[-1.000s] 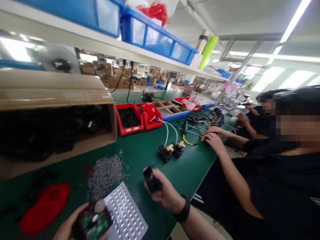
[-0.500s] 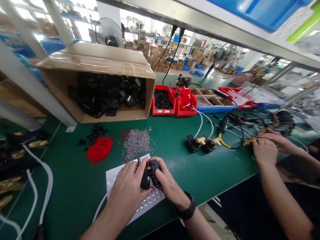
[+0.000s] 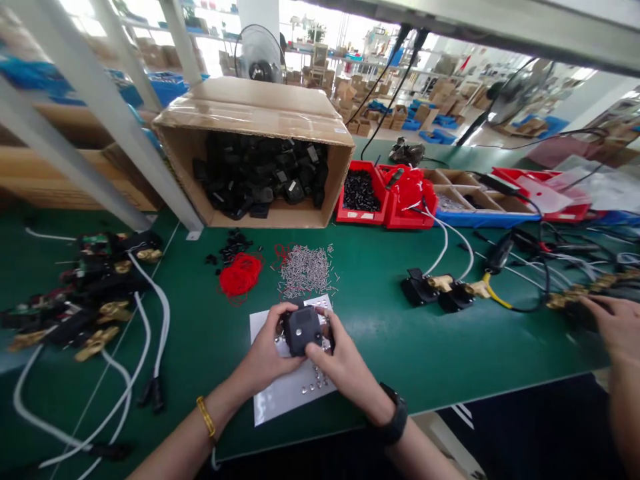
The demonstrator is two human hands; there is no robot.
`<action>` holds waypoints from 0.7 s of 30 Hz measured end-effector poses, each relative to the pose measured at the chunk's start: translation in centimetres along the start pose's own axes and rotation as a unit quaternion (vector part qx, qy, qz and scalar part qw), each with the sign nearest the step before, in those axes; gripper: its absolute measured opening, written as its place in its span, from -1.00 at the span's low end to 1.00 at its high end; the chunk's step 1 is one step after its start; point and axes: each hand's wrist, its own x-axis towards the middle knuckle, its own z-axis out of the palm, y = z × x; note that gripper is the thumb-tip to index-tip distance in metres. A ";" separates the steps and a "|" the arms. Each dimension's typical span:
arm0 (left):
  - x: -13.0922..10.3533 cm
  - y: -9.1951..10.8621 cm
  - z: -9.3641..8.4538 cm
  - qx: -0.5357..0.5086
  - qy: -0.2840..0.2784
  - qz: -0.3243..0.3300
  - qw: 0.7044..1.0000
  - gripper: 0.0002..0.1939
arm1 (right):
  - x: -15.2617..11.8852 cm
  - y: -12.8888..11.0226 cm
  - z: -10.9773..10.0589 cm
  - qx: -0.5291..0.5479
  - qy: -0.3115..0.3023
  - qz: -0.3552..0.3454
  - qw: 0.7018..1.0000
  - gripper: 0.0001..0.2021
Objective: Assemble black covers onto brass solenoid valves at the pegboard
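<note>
Two hands, left (image 3: 270,348) and right (image 3: 345,360), grip one black housing (image 3: 304,330) between thumbs and fingers, just above the white sheet (image 3: 273,403) on the bench (image 3: 390,373). The housing's visible face appears closed (fastening cannot be confirmed), while the assemblies (image 3: 73,327) at far left appear open and seem to need closing. Both forearms extend from the near edge, wrists converging, fingertips curled around opposite sides.

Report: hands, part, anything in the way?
Left hand and right hand gripping black housing. Housing held over white sheet. Nearest clutter: small silver pieces, just beyond sheet.
</note>
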 end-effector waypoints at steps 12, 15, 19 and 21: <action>1.9 0.8 -2.9 -0.213 -0.094 -0.092 0.968 -0.48 | -0.8 0.9 2.9 0.257 0.083 0.101 0.957 -0.45; 2.2 1.4 -2.1 -0.191 -0.048 -0.102 0.975 -0.65 | -0.9 1.1 3.5 0.251 0.103 0.099 0.957 -0.44; 2.3 1.5 -1.7 -0.191 -0.040 -0.100 0.976 -0.71 | -0.9 1.6 4.0 0.236 0.119 0.101 0.959 -0.45; 2.2 1.4 -2.1 -0.187 -0.057 -0.100 0.976 -0.68 | -0.9 1.8 4.1 0.228 0.122 0.100 0.961 -0.47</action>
